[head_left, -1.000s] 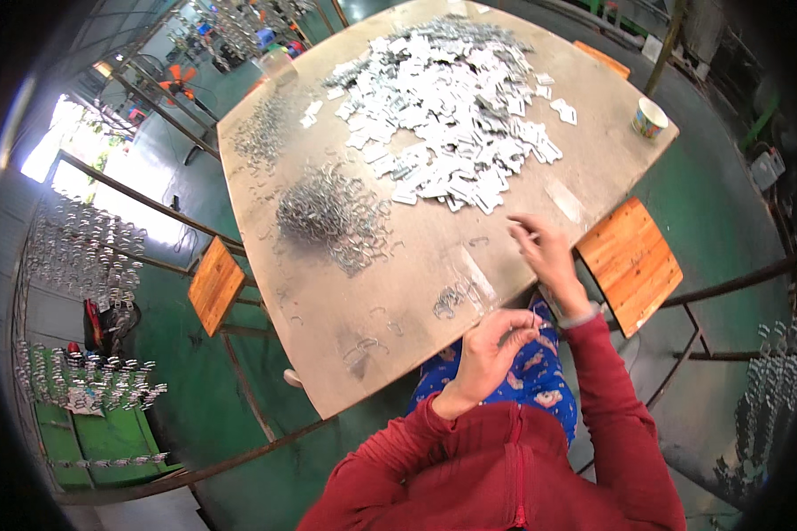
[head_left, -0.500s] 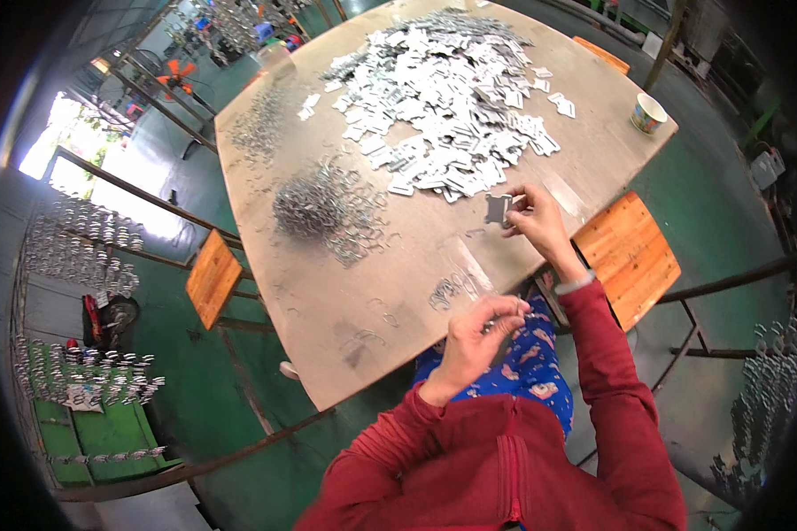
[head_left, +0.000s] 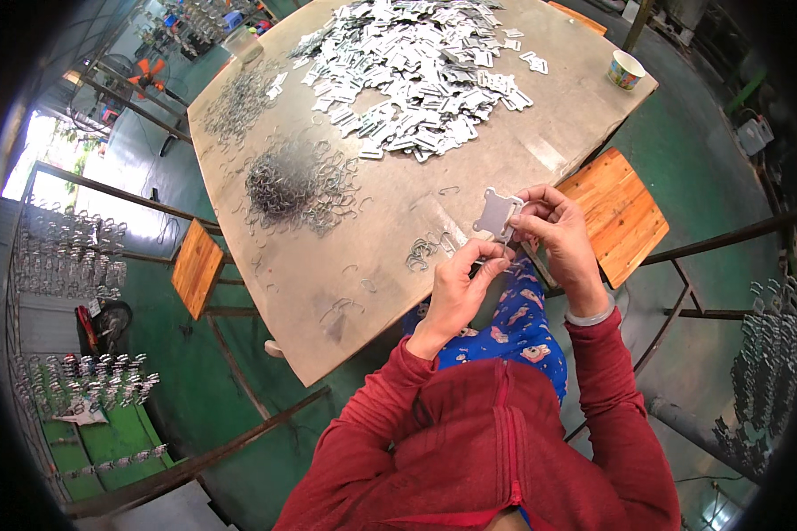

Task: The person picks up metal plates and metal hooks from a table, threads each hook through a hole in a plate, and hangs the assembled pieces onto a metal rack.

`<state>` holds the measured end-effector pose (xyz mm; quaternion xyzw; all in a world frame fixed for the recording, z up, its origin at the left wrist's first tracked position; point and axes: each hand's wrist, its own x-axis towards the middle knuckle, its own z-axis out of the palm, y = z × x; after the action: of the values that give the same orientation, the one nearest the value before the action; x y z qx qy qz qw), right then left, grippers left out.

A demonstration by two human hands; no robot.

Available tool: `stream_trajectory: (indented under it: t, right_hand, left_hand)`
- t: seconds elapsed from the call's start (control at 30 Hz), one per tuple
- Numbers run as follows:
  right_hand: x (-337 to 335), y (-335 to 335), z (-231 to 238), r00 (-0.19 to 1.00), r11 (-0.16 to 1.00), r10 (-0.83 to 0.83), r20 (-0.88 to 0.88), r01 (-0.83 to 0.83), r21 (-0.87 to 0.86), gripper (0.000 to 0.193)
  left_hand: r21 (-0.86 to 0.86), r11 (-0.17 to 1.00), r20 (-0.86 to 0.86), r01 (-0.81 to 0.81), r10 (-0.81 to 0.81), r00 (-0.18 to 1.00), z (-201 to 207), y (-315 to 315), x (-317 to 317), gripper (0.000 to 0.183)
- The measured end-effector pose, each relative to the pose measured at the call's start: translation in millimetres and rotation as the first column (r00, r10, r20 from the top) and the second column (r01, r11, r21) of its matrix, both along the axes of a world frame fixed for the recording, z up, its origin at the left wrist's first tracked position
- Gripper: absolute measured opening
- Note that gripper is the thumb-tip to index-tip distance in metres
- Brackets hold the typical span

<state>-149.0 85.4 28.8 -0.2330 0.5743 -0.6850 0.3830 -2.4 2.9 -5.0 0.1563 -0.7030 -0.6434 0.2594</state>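
Note:
My right hand (head_left: 568, 237) pinches a flat grey metal plate (head_left: 496, 213) with notched corners and a slotted end, held up over the table's near edge. Just below it, close to the plate's lower end, my left hand (head_left: 459, 292) is closed with thumb and forefinger together. What those fingertips hold is too small to make out. Beside the left hand lies a small cluster of bent wire hooks (head_left: 421, 253). A larger heap of wire hooks (head_left: 285, 188) sits further left, and a broad pile of similar metal plates (head_left: 407, 84) covers the far part of the table.
The brown-topped table (head_left: 496, 164) carries a paper cup (head_left: 625, 70) near its right corner. Wooden stools stand at the right (head_left: 618, 217) and left (head_left: 198, 268). Racks of hanging metal parts (head_left: 71, 257) line the left side, with an orange fan (head_left: 148, 75) beyond.
My right hand has brought the plate nearer to me, down to my left hand. The left hand has risen slightly, and the two hands now almost meet. The view has shifted a little.

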Motion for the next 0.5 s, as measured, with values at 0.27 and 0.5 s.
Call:
stream_trajectory:
  t: [0.27,0.5]
  right_hand:
    - [8,7,-2,0.998,0.998,-0.066,0.022,0.066,-0.002,0.021]
    - [50,22,4,0.96,0.994,-0.069,-0.27,0.045,-0.097,0.019]
  left_hand:
    - [-0.37,0.927,-0.056,-0.063,0.046,0.997,-7,-6,4,0.012]
    - [-0.328,0.94,-0.14,-0.095,0.051,0.989,-18,-22,29,0.041]
